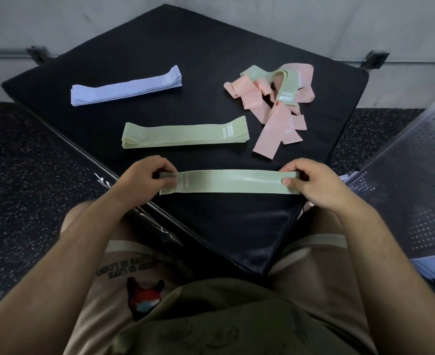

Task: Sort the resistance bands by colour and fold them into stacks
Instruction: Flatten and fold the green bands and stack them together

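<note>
A green resistance band is stretched flat between my hands near the front of the black mat. My left hand pinches its left end and my right hand pinches its right end. Just beyond it lies a neat stack of green bands. Farther back on the left is a stack of lilac bands. At the back right sits a loose tangle of pink bands with one green band looped on top of it.
The mat is a raised black pad with its near corner pointing at my lap. Speckled dark floor surrounds it. A perforated grey metal bench stands on the right, and a grey wall runs behind.
</note>
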